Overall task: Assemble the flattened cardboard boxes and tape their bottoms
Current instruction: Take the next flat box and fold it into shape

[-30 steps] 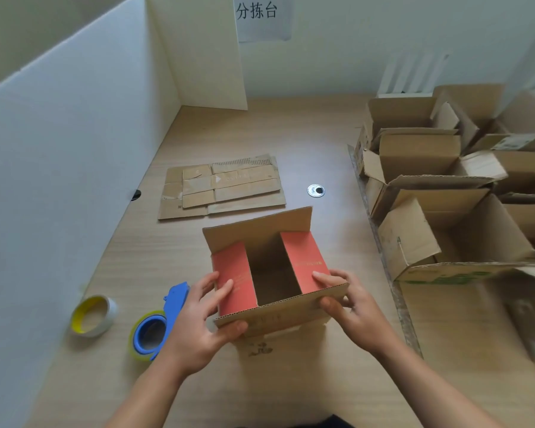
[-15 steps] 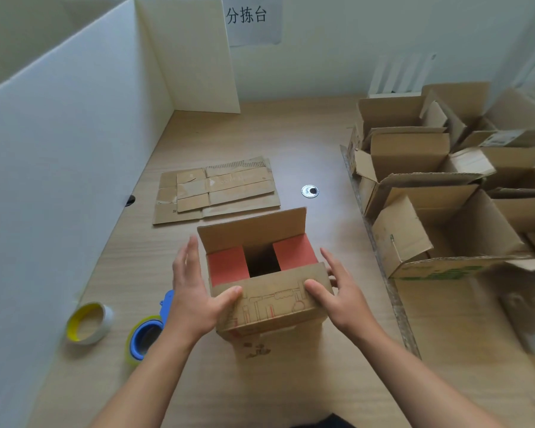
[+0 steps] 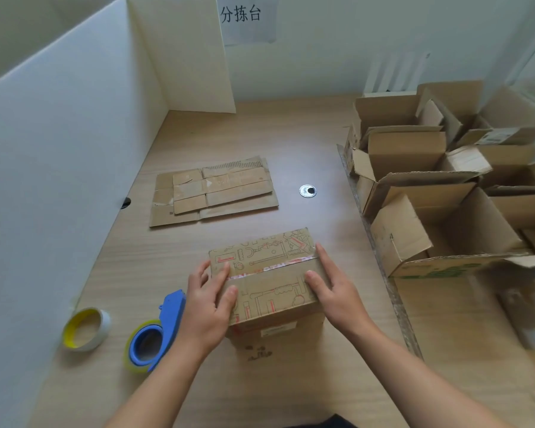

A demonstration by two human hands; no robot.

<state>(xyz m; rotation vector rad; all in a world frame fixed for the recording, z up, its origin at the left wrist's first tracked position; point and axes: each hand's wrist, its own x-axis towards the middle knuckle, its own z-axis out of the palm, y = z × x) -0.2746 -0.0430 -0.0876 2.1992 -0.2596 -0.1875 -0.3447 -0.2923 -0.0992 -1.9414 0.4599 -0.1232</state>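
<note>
The printed brown cardboard box (image 3: 269,279) stood on the pale wooden table (image 3: 291,143) with its two top flaps folded shut, meeting at a reddish seam. The left hand (image 3: 209,301) and right hand (image 3: 334,291) lay against the box's two ends, fingers nearly straight, thumbs pressing the near flap down. Just left of the box lay a blue tape dispenser (image 3: 155,335); beyond the box lay a stack of flattened brown cardboard (image 3: 213,191).

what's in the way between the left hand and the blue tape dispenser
Nothing visible. The blue tape dispenser lies right beside the left hand, which rests on the printed brown cardboard box.
</note>
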